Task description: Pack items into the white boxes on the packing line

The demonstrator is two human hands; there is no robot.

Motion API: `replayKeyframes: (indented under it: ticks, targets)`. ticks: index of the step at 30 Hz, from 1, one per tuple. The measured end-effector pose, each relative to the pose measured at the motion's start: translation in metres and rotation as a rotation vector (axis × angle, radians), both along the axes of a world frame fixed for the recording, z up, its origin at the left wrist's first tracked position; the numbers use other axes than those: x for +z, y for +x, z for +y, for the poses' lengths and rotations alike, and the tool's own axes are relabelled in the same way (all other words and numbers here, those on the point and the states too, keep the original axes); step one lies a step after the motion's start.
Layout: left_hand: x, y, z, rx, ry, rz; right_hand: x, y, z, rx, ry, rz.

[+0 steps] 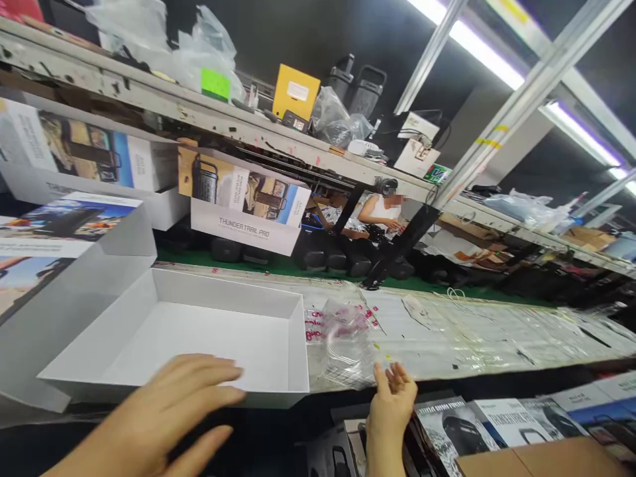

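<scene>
The surface [447,331] was a long bench wrapped in taped-down clear plastic, with a cluttered shelf [248,129] overhead and tube lights [477,46] above that. An open white box [199,331] sat at its near edge, left of centre. Behind it a printed carton [243,209] read "THUNDER TRAIL PRO". My left hand [163,414] lay flat over the box's front wall, grip wide, holding nothing. My right hand [392,397] reached up, fingers loosely open, to a clear plastic bag [345,338] beside the box.
</scene>
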State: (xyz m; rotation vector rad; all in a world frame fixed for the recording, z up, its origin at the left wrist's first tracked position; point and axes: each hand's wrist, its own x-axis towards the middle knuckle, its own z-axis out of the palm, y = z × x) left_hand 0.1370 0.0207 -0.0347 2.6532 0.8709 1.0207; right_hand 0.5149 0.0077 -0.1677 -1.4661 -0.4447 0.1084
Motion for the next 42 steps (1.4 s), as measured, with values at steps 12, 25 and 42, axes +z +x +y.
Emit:
replayKeyframes:
  ticks: [12,25,42]
  targets:
    - [-0.002,0.264,0.063,-0.206,-0.272,0.8,-0.033,-0.015,-0.009,0.3,-0.06,0.224]
    - [-0.029,0.271,0.099,-0.348,-0.383,0.843,-0.03,-0.029,-0.001,0.159,-0.151,0.167]
    - [0.076,0.107,0.042,-0.835,-1.182,-0.555,0.064,-0.034,-0.027,0.686,0.158,-0.033]
